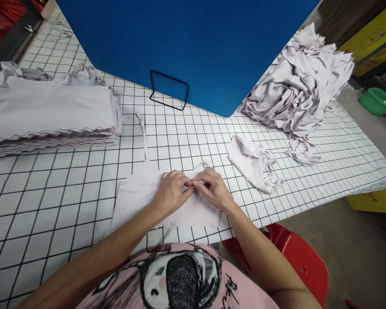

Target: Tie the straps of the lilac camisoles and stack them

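Note:
A pale pinkish-white fabric piece with thin straps (138, 193) lies flat on the table in front of me. Over its upper middle, my left hand (173, 191) pinches the cloth edge between thumb and fingers. My right hand (212, 186) meets it from the other side, its thumb and fingertips closed on the same edge. Between the two sets of fingertips a tiny bit of something shows, too small to make out. One strap stretches away from the fabric's upper left; another curls behind my right hand.
A neat stack of similar strapped pieces (51, 107) sits at the left. A large crumpled heap (296, 86) lies at the right, with one loose piece (251, 163) nearer me. A blue board (193, 51) stands over the grid-patterned table cloth (193, 137). A red chair (302, 262) is below right.

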A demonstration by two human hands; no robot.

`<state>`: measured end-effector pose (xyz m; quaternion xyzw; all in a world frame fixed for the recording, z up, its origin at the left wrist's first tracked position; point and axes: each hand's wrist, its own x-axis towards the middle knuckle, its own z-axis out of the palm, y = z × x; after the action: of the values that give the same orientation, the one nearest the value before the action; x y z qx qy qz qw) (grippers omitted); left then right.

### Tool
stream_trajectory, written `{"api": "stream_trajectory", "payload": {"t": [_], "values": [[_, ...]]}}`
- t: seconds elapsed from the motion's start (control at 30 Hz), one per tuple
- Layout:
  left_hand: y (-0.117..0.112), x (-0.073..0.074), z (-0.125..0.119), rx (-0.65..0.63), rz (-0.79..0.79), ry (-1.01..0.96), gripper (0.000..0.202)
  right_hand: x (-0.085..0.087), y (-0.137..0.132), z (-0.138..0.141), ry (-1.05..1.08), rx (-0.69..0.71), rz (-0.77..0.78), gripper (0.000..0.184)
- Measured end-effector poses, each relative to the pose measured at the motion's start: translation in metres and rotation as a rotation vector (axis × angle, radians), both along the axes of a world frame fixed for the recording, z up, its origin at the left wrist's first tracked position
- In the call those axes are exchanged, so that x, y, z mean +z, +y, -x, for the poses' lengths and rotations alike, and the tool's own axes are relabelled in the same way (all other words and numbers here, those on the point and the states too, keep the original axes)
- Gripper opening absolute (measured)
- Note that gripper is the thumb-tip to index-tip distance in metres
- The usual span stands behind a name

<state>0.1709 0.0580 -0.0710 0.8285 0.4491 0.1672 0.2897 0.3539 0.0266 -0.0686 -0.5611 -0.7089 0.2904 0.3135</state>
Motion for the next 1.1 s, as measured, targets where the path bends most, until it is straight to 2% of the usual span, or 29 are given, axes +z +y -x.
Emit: {"api": "stream_trajectory", "payload": {"t": [0.4, 0.63, 1.1], "values": [[0.002, 0.001, -0.003, 0.042, 0.068, -0.018, 0.009, -0.003, -0.008, -0.001, -0.104, 0.01, -0.055, 0.011], [0.003, 0.004, -0.005, 0.039, 0.087, 0.016, 0.006, -0.006, -0.007, -0.001, -0.055, -0.024, -0.087, 0.011], [0.003, 0.009, -0.006, 0.047, 0.127, 0.032, 0.008, -0.006, -0.008, 0.0, -0.088, -0.01, -0.12, 0.01]]}}
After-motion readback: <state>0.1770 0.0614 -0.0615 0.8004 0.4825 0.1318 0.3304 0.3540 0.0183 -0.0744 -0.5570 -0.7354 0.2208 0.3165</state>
